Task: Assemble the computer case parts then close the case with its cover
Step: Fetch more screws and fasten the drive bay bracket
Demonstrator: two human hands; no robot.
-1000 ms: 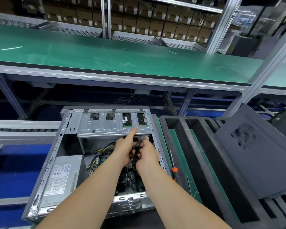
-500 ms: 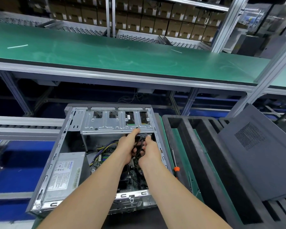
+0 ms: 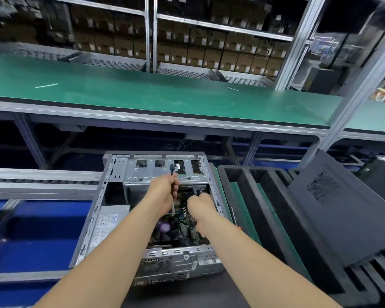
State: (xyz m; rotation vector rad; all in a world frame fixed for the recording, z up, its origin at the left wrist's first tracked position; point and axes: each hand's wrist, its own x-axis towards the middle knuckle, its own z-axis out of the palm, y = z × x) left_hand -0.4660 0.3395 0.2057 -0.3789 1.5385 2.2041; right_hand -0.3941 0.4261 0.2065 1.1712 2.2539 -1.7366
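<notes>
Case: the computer case point(image 3: 178, 262) lies on its side at six o'clock of the view. Its open face is up, so both arms can drop straight into it.
Cable: a thin cable point(image 3: 171, 168) sticks up out of the left fist, dark plug uppermost, in front of the drive cage point(image 3: 142, 174). I'd judge it is lifted clear of the tangle so it can be routed or plugged in.
Left hand: the left hand point(image 3: 165, 192) is clenched round that cable, at twelve o'clock of the case's opening.
Right hand: the right hand point(image 3: 201, 204) sits at three o'clock of the left one, close beside it. It is low over the board with fingers curled and knuckles up. Whether it grips a wire I cannot tell.
Board: the motherboard point(image 3: 183, 230) shows between the two wrists, with loose wires across it.
Power supply: the grey power supply point(image 3: 108, 221) fills the nine o'clock side of the case, apart from both hands.
Screwdriver: an orange handle point(image 3: 239, 228) peeks out beside the case's right wall, mostly hidden by the right forearm.
Foam tray: the black foam tray point(image 3: 236, 181) stands at three o'clock, touching or nearly touching the case.
Cover: the dark vented cover point(image 3: 342, 207) leans on the tray's far side, well apart from the case. I'd say it is parked there until the wiring is done.
Bench: a green bench point(image 3: 165, 96) runs across at twelve o'clock, with shelves of cardboard boxes point(image 3: 209, 54) behind it.
Stage: this looks like inside wiring, and closing the case is not yet due.
</notes>
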